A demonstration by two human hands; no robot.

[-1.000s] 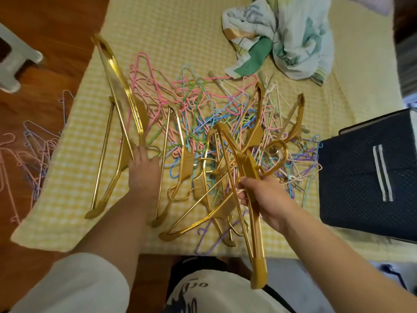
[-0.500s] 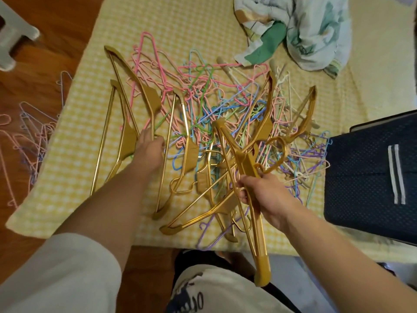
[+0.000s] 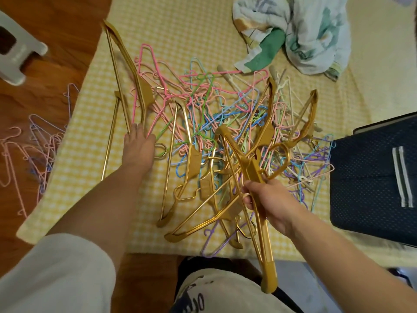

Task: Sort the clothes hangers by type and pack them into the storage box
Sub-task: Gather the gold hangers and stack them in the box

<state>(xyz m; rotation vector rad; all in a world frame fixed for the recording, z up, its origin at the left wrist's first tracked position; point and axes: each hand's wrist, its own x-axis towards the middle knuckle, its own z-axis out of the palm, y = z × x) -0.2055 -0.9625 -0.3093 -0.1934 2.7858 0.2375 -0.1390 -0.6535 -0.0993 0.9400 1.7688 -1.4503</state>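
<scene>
A bed (image 3: 225, 30) covered in yellow check cloth is seen from above, and the heap (image 3: 225, 123) of thin coloured wire hangers at its middle serves as landmark. Right of the heap, at the bed's edge, a dark storage box (image 3: 372, 188) with a white-striped tab is set. Beyond the heap a crumpled cloth (image 3: 304, 35) is left. Left of the heap, off the bed on the wood floor, a few more wire hangers (image 3: 33, 150) are scattered, with a white stool (image 3: 15, 55) beyond them. Gold hangers (image 3: 187, 168) are strewn over the heap's near side. At the heap's left edge, a long gold hanger (image 3: 126, 71) is reached by the left hand (image 3: 138, 150); the fingers are laid at its lower end, and whether they are closed round it cannot be told. At the heap's near right, a bundle (image 3: 259, 199) of gold hangers is gripped by the right hand (image 3: 268, 199), fingers curled round the necks, one end reaching past the bed's edge.
</scene>
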